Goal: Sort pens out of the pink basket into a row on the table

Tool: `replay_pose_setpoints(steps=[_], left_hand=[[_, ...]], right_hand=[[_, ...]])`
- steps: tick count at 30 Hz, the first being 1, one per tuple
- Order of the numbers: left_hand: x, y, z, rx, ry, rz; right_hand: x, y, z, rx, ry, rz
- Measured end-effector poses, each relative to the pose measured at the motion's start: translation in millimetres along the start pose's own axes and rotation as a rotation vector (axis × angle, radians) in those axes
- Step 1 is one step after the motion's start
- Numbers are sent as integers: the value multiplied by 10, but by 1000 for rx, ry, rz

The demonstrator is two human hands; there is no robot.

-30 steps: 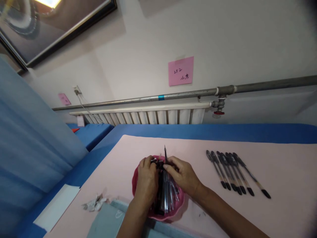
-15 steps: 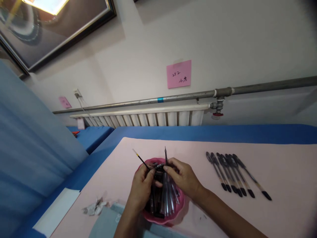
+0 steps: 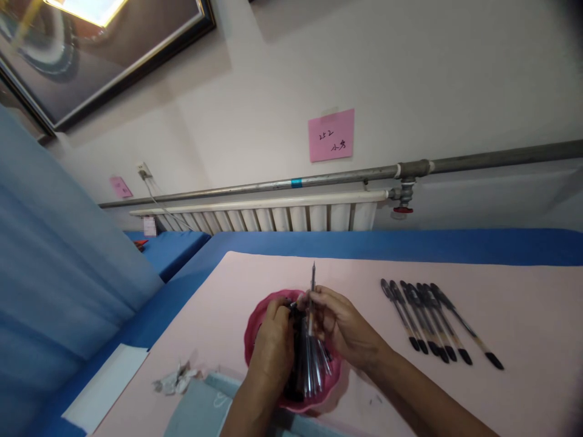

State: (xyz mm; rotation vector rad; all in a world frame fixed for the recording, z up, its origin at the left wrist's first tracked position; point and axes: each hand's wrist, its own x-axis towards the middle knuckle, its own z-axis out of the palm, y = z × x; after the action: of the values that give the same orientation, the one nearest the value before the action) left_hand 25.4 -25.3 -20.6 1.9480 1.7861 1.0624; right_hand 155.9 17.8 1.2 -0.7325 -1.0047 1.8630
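Between the thumb and fingers of my right hand (image 3: 339, 321) stands a clear-barrelled pen (image 3: 312, 303), its pointed tip upward, above the right side of a pink scalloped bowl (image 3: 249, 328). My left hand (image 3: 276, 337) is over the bowl's left side, its fingers bent down at the contents; what they grip is hidden. Several clear pen barrels (image 3: 314, 367) lie in the bowl beside dark pen parts (image 3: 295, 382).
Assembled pens with black caps (image 3: 426, 318) lie in a row on the pink sheet (image 3: 523, 315) at right. Crumpled paper (image 3: 177, 379) and a grey-blue cloth-like item (image 3: 195, 409) are at left. A white sheet (image 3: 107, 388) lies by the curtain (image 3: 59, 255).
The thin refill that stuck up from my left hand is no longer visible there. My left hand has turned down into the bowl. My right hand has shifted slightly right, with the pen upright.
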Motion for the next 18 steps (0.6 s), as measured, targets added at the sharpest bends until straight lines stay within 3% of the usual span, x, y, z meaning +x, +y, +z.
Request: replay_pose_setpoints(steps=[8, 12, 15, 18], left_hand=[[-4, -30, 44, -17, -19, 47], [16, -115, -25, -96, 56, 39], [34, -185, -136, -149, 194, -85], [44, -223, -243, -382, 239, -338]], right_hand=[[-54, 32, 48, 24, -161, -18], [-109, -37, 69, -34, -182, -42], [-142, -77, 78, -193, -188, -94], [-153, -46, 84, -428, -206, -120]])
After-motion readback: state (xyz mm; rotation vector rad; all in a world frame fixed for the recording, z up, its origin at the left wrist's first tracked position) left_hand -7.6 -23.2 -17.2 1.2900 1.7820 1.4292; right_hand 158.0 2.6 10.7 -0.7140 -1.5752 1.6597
